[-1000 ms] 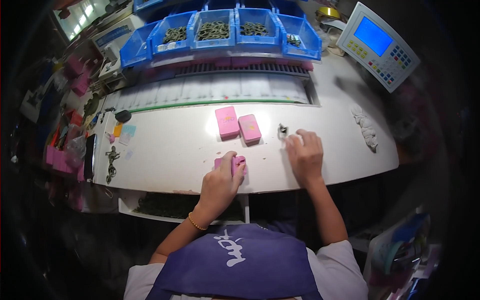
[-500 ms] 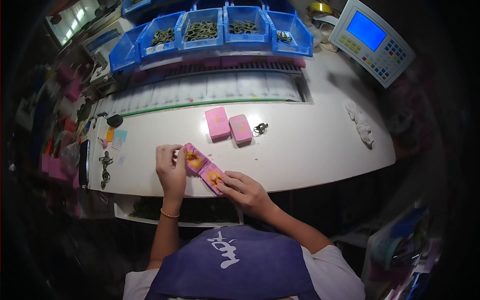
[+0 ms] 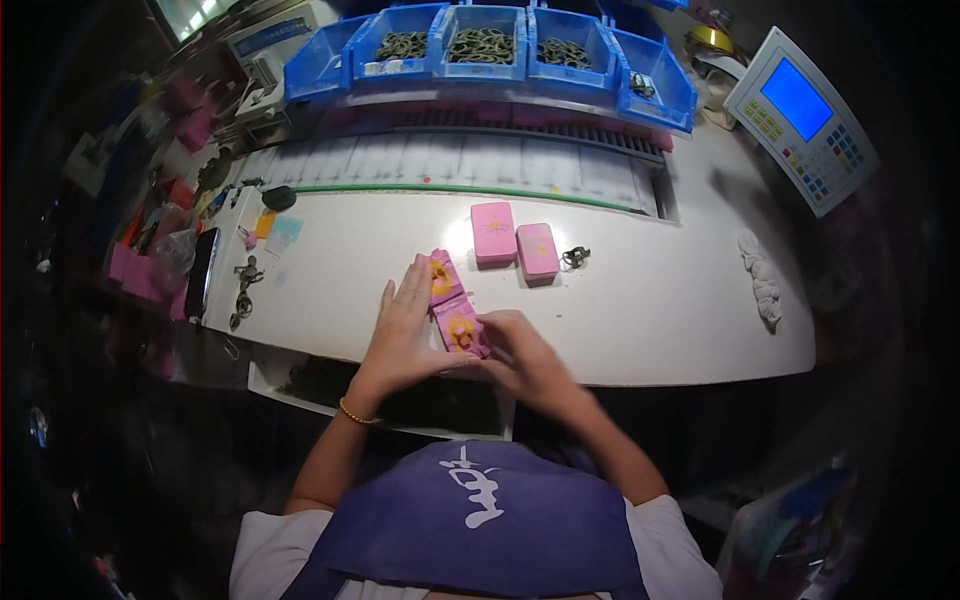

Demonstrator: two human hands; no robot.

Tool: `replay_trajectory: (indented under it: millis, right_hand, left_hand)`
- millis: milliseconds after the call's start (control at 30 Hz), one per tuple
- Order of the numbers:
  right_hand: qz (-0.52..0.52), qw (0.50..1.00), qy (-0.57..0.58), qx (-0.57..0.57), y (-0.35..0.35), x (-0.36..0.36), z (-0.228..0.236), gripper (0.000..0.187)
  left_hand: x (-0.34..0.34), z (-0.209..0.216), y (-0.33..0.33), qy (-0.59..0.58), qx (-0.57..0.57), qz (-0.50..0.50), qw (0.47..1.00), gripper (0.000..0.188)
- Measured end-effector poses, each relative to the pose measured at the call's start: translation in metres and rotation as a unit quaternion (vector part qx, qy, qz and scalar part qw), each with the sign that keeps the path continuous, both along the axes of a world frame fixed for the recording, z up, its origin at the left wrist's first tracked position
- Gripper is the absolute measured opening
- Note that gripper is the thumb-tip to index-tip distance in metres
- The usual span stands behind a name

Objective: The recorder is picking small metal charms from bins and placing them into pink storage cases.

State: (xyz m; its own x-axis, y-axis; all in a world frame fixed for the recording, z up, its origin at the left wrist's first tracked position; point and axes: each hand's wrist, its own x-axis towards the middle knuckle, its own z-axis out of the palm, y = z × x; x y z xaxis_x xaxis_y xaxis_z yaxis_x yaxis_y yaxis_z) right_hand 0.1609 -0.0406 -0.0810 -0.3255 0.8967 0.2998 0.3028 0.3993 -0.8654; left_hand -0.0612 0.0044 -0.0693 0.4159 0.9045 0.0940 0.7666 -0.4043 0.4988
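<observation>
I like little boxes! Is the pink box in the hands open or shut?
Open. The pink box lies spread in two halves on the white table, yellow-orange insides facing up, between the left hand and right hand.

Left hand [image 3: 405, 325] flat, fingers extended toward 12 o'clock; right hand [image 3: 520, 355] curled, fingertips meeting it at 9 o'clock.

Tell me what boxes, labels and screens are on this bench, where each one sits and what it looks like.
Open pink case: near edge, between left hand and right hand; hinged, yellow rings inside.
Two closed pink cases: mid-table, side by side, rectangular.
Control panel: far right, tilted, pale housing, blue screen, coloured keys.
Blue bins: back row, open-topped, holding dark metal parts.
Bin label: leftmost bin's front, small white strip.
</observation>
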Motion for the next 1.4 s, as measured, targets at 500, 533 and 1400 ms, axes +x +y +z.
replay_trajectory:
  millis: [500,533,1400]
  right_hand:
    - [-0.424,0.765,-0.484,-0.01,0.029,0.372,0.01,0.063]
    - [-0.421,0.767,-0.485,-0.007,0.025,0.356,0.015,0.063]
    - [-0.295,0.888,-0.28,0.216,0.029,0.047,0.073,0.062]
  left_hand:
    - [0.005,0.003,0.0,-0.044,0.006,-0.017,0.999,0.132]
    - [0.004,0.002,-0.001,-0.045,0.007,-0.013,0.999,0.132]
    - [-0.006,-0.014,0.0,-0.09,0.005,-0.009,0.996,0.144]
